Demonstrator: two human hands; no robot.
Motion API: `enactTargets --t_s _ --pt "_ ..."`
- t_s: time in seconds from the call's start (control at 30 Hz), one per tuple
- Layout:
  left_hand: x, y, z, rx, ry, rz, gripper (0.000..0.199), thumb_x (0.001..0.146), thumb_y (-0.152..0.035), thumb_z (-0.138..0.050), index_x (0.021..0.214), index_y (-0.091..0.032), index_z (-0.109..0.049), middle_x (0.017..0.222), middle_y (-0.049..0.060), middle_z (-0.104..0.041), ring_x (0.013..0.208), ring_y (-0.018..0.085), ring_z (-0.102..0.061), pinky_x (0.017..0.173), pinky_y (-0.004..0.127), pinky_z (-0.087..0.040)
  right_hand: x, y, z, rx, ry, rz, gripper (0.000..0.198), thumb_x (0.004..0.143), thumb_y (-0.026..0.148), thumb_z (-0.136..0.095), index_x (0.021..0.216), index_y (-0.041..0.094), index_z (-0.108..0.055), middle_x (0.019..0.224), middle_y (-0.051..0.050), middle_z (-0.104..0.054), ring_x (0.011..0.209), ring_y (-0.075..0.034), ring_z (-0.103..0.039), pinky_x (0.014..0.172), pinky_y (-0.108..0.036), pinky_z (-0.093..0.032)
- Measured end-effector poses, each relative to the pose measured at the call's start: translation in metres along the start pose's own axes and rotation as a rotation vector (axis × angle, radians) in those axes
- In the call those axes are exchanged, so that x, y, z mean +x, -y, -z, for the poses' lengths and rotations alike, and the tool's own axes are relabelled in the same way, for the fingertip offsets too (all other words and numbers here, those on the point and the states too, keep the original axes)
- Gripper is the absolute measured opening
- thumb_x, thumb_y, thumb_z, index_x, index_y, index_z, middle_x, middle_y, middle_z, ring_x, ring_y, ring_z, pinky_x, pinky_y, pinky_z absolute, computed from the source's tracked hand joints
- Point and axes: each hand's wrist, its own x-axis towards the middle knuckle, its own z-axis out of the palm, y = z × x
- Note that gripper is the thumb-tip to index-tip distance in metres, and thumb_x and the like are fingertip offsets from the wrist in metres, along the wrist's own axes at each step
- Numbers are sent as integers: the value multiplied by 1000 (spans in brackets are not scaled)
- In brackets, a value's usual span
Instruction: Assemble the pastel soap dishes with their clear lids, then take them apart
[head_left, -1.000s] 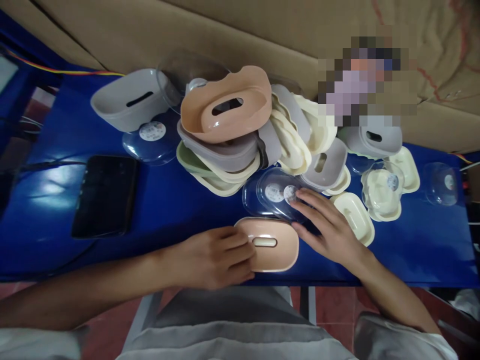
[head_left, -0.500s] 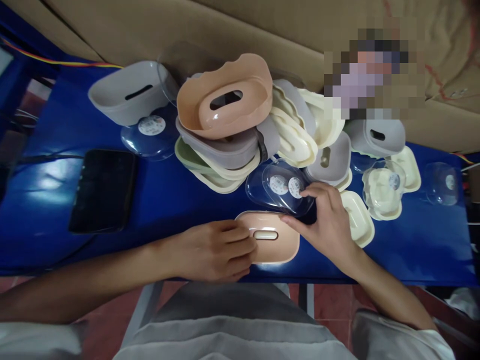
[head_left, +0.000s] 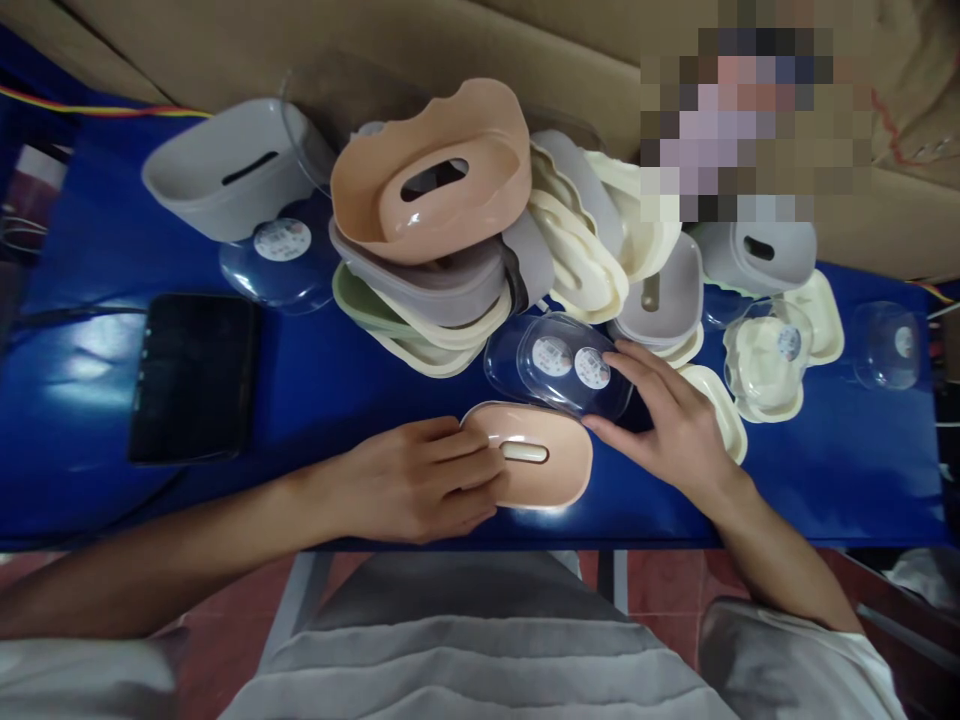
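A peach oval plastic dish (head_left: 555, 480) with a slot in its middle lies near the table's front edge. A pale piece (head_left: 525, 453) shows through that slot. My left hand (head_left: 427, 480) has its curled fingers over the dish's left end, hiding that side. Just behind the dish are overlapping clear plastic lids (head_left: 574, 395), two round white labels showing on them. At the right edge of the front lid is my right hand (head_left: 667, 415), thumb at the near rim and fingers at the far side, closed around it.
Behind my hands is a pile with a wavy-edged peach container (head_left: 360, 200), grey trays (head_left: 435, 295) and cream trays (head_left: 442, 357). To the left lie a black tablet-like device (head_left: 193, 380) and a grey container (head_left: 195, 190). Cream dishes (head_left: 821, 315) stand right, before a brown covering (head_left: 525, 60).
My right hand has shifted from the peach dish's rim to the right edge of the clear lid, its thumb leaving the dish. My left hand stays on the dish. The view has shifted slightly.
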Motion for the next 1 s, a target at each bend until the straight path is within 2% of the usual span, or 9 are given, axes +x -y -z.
enactTargets --t_s 0.1,0.2,0.3,0.43,0.53,0.63,0.7,0.8,1.0 --pt "1 2 3 15 -8 -5 15 104 -22 -67 118 -20 -70 106 2 -78 94 18 -73 74 31 -53 -1 -6 5 -74 -47 78 64 97 50 -80 151 20 -61 144 -17 -73 128 -33 -74 107 -44 -64" --pt "1 4 5 6 -21 -20 26 102 -21 -69 128 -21 -68 119 6 -77 100 19 -73 78 31 -56 -4 -12 9 -130 -83 181 67 96 52 -82 150 18 -61 138 -16 -76 121 -32 -78 100 -42 -65" --pt "-3 4 4 17 -43 2 38 101 -18 -70 137 -25 -67 131 7 -76 111 21 -72 91 34 -58 -6 -11 13 -65 -97 264 67 96 56 -80 148 16 -63 130 -16 -79 114 -29 -79 95 -40 -65" --pt "-9 3 1 41 -73 77 49 102 -25 -73 149 -31 -61 146 7 -70 134 24 -66 117 43 -52 -7 9 16 -69 30 444 65 101 64 -70 142 13 -67 125 -16 -79 112 -29 -77 90 -40 -63" --pt "-10 5 -3 -48 -3 130 63 102 -38 -74 160 -25 -52 165 15 -56 154 29 -52 128 48 -44 -8 24 9 -132 113 511 71 101 71 -65 148 17 -65 135 -15 -76 120 -32 -74 100 -47 -60" --pt "-9 10 -6 -160 103 144 74 102 -43 -74 166 -18 -45 173 19 -45 164 32 -38 133 49 -38 -8 30 -1 -104 181 487 86 97 79 -62 159 21 -56 157 -18 -63 146 -39 -58 118 -57 -50" --pt "-8 13 -6 -184 124 124 75 104 -45 -73 167 -16 -43 173 19 -45 166 31 -36 134 48 -36 -8 29 -7 -61 217 494 87 98 76 -64 165 22 -49 166 -18 -54 156 -37 -49 124 -57 -46" --pt "-8 13 -5 -141 137 114 76 106 -52 -69 167 -16 -43 172 17 -47 165 30 -38 135 48 -36 -10 26 -13 -52 242 508 80 103 62 -67 169 25 -43 172 -16 -47 160 -34 -44 127 -56 -46" --pt "-10 7 -4 -20 175 111 77 103 -53 -73 166 -21 -45 173 15 -46 162 31 -43 134 51 -37 -12 26 -17 -36 233 485 72 105 44 -70 170 28 -42 171 -15 -48 162 -34 -41 122 -53 -53"
